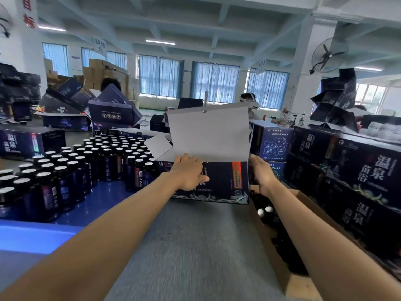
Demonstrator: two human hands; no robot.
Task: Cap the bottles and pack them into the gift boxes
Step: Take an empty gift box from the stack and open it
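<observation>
Centrally, dark navy cardboard gift box [225, 183] standing on grey table [195, 246], white lid flap [208, 131] gaping upward, left grip [191, 171] clamping its front wall, right grip [261, 174] resting against its right end, clasp impossible to tell, dark foil-topped bottles [91, 161] crowding left.

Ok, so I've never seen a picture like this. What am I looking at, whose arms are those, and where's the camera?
There is no machine here. These are a person's two bare arms, seen from a wide-angle camera worn on their head that looks forward and down. The left hand and right hand hold a dark navy cardboard gift box by its front and right side, with its white lid flap standing open. The box is at the far end of a grey table top. To its left, many dark bottles with silvery tops stand on a blue surface. On the right are a brown cardboard carton and stacked gift boxes of the same kind.
</observation>
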